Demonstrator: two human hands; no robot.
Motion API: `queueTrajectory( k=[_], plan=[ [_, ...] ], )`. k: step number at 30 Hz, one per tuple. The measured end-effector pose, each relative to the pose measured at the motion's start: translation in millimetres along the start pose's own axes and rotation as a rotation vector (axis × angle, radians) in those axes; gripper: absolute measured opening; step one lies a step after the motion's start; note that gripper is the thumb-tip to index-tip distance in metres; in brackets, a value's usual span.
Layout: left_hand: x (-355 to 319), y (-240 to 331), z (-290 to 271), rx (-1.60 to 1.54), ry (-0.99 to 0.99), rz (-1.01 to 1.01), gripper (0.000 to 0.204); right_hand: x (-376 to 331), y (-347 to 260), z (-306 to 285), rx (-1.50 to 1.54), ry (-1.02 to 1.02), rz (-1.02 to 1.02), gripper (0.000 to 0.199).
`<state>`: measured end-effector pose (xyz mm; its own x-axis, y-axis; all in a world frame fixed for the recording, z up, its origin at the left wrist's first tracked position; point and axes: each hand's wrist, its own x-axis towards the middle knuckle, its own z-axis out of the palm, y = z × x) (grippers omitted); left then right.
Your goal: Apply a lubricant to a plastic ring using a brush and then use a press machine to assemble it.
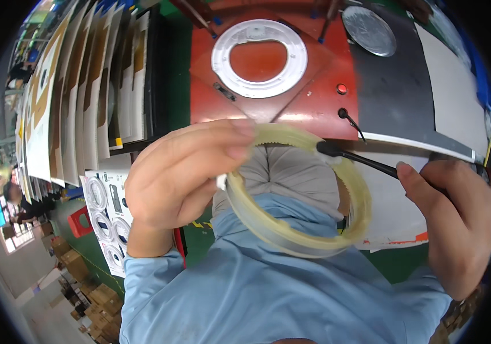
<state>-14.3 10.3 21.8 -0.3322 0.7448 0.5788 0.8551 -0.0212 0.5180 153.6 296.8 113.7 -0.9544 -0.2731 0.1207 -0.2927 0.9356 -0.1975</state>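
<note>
Pinched by its far left part in my left hand, a pale yellow translucent plastic ring is tilted above my lap. Fine teeth show along part of its inner edge. My right hand is closed around the black handle of a slim brush-like tool. The tool's dark rounded tip touches the ring's far right rim; its exact kind is unclear. Beyond my hands, a white ring-shaped plate lies on a red work surface.
Cardboard dividers stand upright at the left. A red button and a short black cable are on the red surface. A silver round dish rests on the dark mat at the far right. A red stool stands lower left.
</note>
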Motion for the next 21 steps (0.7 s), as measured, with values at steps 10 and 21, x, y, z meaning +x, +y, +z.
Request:
queueTrajectory(
  k=[10,21],
  plan=[
    [34.3,22.9,31.7,0.136,-0.252,0.476,0.023,31.4,53.8,-33.4,0.360,-0.700,-0.096,0.022],
    [-8.5,-0.8,-9.6,0.129,-0.127,0.082,0.033,-31.1,150.2,129.3,0.955,0.562,0.788,0.029]
  ],
)
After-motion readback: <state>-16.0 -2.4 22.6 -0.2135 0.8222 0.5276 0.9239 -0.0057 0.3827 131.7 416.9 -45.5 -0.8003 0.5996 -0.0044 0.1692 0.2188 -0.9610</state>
